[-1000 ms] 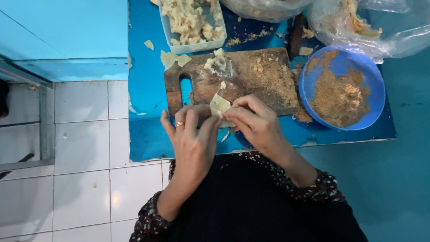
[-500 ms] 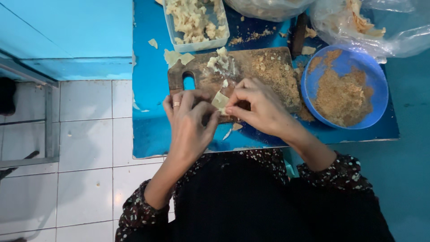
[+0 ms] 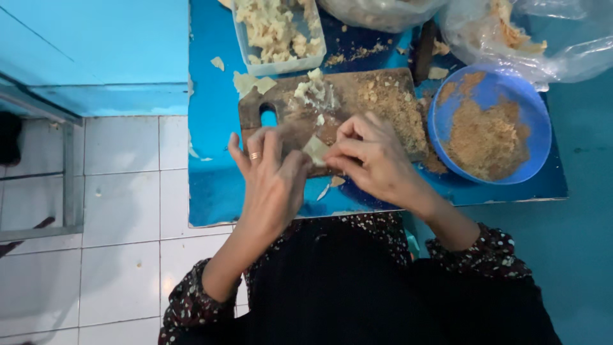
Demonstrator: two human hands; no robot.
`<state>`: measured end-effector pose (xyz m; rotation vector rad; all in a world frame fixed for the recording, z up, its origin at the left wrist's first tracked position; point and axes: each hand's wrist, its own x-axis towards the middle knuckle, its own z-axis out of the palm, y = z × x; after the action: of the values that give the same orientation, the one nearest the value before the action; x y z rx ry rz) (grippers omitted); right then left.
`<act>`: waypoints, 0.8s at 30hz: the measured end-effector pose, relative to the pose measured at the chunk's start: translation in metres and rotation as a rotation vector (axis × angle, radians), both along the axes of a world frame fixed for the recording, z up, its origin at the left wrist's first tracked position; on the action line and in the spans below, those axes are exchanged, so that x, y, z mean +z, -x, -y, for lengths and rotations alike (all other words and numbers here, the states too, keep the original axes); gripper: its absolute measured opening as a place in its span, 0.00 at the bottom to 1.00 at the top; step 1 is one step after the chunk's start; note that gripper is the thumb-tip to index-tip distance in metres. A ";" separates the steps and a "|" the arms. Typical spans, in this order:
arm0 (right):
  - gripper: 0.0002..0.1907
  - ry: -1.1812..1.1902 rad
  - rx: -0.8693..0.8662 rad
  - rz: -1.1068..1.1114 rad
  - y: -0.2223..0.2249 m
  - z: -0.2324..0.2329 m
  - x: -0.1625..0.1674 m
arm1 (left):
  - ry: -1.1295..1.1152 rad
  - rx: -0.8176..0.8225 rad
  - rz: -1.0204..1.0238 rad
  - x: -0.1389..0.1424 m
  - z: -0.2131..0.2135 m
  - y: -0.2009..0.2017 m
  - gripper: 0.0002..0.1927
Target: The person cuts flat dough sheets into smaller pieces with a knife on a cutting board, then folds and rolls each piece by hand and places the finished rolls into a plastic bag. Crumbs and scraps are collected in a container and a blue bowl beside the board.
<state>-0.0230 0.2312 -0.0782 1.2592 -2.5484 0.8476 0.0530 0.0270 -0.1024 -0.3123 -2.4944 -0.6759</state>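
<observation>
Head view: I am holding a pale wedge-shaped piece (image 3: 315,150) between both hands, just above the near edge of the wooden cutting board (image 3: 377,96). My left hand (image 3: 271,179) is cupping it from the left, thumb against the piece, ring on one finger. My right hand (image 3: 373,160) is pinching its right side, fingertips closed on it. The piece's long axis is running roughly from near-left to far-right, its narrower end pointing away from me. The board is lying on the blue table (image 3: 211,185). Brown crumbs are filling the blue bowl (image 3: 511,89) to the right; a clear tub of pale chunks (image 3: 246,48) is sitting beyond the board.
</observation>
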 end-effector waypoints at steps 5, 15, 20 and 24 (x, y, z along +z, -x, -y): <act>0.08 0.015 -0.080 0.087 0.006 0.006 -0.002 | -0.270 0.004 0.099 -0.007 0.000 0.002 0.07; 0.09 -0.012 -0.057 -0.134 -0.011 0.001 -0.003 | -0.001 0.028 -0.086 -0.012 -0.002 -0.008 0.08; 0.06 0.078 -0.123 0.178 0.000 0.007 -0.004 | 0.076 0.083 -0.058 -0.007 -0.008 -0.004 0.06; 0.10 0.036 -0.154 0.032 -0.003 0.013 -0.003 | -0.044 0.113 -0.001 0.000 -0.013 0.005 0.07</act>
<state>-0.0200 0.2179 -0.0814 1.0318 -2.6021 0.8833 0.0475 0.0399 -0.1019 -0.1538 -2.4711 -0.6826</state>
